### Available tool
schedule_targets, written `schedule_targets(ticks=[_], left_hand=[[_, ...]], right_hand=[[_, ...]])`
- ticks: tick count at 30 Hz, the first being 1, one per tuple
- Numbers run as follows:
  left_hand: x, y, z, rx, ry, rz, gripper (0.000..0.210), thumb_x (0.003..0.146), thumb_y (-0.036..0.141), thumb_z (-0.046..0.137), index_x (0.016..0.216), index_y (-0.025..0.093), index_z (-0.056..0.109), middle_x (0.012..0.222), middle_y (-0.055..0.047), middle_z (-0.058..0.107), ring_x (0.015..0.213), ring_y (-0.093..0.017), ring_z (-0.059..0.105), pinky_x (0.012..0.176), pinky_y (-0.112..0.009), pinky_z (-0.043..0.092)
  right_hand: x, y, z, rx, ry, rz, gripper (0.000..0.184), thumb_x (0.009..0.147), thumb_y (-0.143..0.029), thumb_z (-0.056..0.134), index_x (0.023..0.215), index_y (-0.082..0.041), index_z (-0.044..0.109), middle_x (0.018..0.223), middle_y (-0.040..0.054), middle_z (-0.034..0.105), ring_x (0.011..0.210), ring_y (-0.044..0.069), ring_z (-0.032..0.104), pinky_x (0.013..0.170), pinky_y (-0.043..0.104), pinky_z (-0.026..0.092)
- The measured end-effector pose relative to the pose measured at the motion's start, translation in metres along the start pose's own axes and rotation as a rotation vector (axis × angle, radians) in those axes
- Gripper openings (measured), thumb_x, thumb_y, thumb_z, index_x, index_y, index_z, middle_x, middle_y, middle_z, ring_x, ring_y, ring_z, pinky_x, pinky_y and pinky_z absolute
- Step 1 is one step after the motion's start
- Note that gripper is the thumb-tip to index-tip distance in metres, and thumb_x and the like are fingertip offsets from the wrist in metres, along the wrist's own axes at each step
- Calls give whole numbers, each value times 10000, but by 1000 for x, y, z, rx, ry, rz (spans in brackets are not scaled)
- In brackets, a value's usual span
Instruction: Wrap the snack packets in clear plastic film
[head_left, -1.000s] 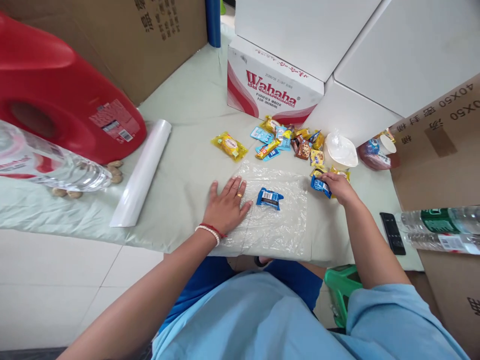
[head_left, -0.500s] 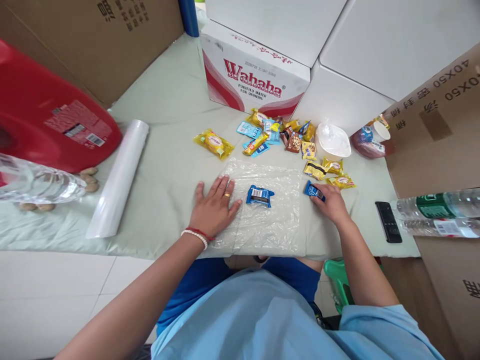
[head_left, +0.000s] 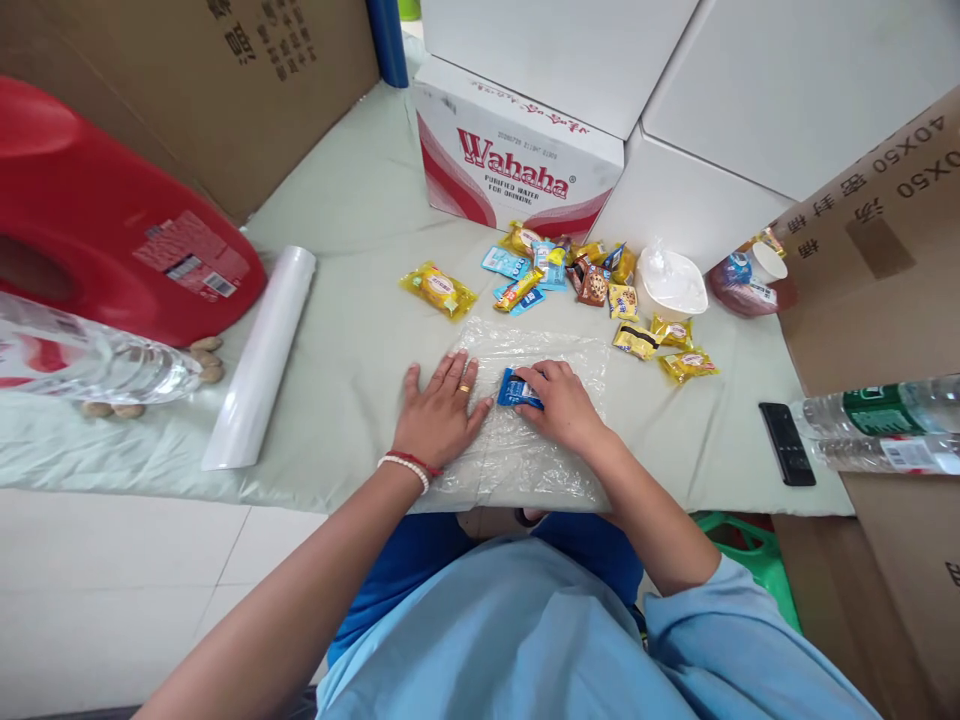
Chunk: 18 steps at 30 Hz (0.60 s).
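A thin sheet of clear plastic film (head_left: 525, 465) lies wrinkled on the cloth-covered table in front of me. Flat on its left part rests my left hand (head_left: 441, 408), fingers spread, with a ring and bracelets showing. My right hand (head_left: 564, 400) is over the middle of the film, its fingers curled round a blue snack packet (head_left: 511, 388). These fingers cover much of the blue wrapping, so I cannot make out whether two packets lie together there. Beyond the film sits a yellow snack packet (head_left: 438, 290), apart from both hands.
Several snack packets (head_left: 592, 285) are heaped at the back, near a white bowl (head_left: 672, 288) and a Wahaha carton (head_left: 517, 165). At left are a plastic roll (head_left: 262, 360), a red jug (head_left: 150, 220) and a water bottle (head_left: 97, 350). A black phone (head_left: 787, 445) lies right.
My right hand has moved left with a blue snack packet, from beside the film to the blue packet lying on it. My left hand stays flat on the film.
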<state>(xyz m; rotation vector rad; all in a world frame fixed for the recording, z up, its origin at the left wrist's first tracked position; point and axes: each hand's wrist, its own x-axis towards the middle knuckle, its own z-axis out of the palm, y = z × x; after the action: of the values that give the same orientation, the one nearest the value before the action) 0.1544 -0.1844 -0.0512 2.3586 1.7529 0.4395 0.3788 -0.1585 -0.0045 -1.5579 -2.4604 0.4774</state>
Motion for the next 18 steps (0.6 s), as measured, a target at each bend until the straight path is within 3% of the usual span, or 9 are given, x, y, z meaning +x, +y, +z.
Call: schedule_targets(ticks=[5,12,18], left_hand=[[-1,0,-1,-6,-10,-5,660,1086,499,315,1654,165,358,1730,-157,319,1608,-320,317,1313,-673,75],[-2,-1,0,-19,-6,3,661,1085,494,322,1649,151,364,1731,-158,317,1614,-314,303,1317,-667,63],[-2,-1,1,-16,-9,-3,644,1086,495,321,1640,172,386,1730,-155,323,1614,-302,303,1324,-644,60]], right_hand=[[-6,3,0,-106,-41,-31,529,960,-246,704,1480,-240,608,1334,155,655,1249,362,522,1054,535,470],[-22,20,4,-11,26,-99,515,990,-291,654,1500,-259,584,1355,140,637,1263,337,530,1100,531,462],[-28,24,7,56,62,-138,691,1006,-547,636,1610,-273,443,1561,165,502,1446,348,454,1206,580,403]])
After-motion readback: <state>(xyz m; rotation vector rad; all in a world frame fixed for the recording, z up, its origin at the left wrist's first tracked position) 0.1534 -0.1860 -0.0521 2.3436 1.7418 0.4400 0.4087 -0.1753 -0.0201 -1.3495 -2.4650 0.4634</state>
